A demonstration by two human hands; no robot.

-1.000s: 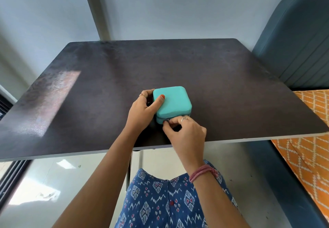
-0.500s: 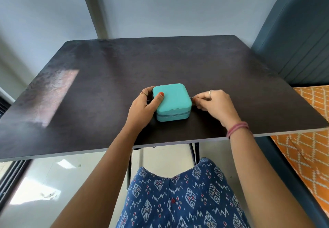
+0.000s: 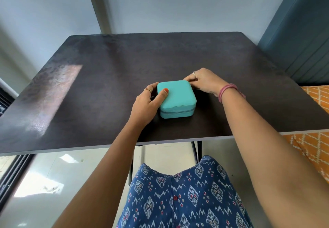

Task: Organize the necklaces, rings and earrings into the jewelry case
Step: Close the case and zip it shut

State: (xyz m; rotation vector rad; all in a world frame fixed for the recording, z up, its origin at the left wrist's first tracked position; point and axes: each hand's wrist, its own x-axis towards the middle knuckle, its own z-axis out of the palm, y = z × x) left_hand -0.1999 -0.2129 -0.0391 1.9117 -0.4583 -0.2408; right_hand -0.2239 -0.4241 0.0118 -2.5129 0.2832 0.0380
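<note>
A small turquoise jewelry case [image 3: 178,96] with a zip round its side lies closed on the dark table [image 3: 106,78], near the front edge. My left hand [image 3: 148,105] grips its left side, thumb on the lid and fingers curled behind the corner. My right hand [image 3: 204,82] is at the case's far right corner, fingertips pinched together at the zip line; the zip pull itself is hidden by the fingers. No necklaces, rings or earrings lie loose on the table.
A blue-grey padded headboard [image 3: 300,37] stands right of the table, with an orange patterned bedcover [image 3: 316,138] below it. A white wall lies behind the table. My blue patterned lap [image 3: 178,197] sits under the front edge.
My right hand has travelled from the case's front edge, along its right side, to the far right corner. My left hand has kept its hold on the left side.
</note>
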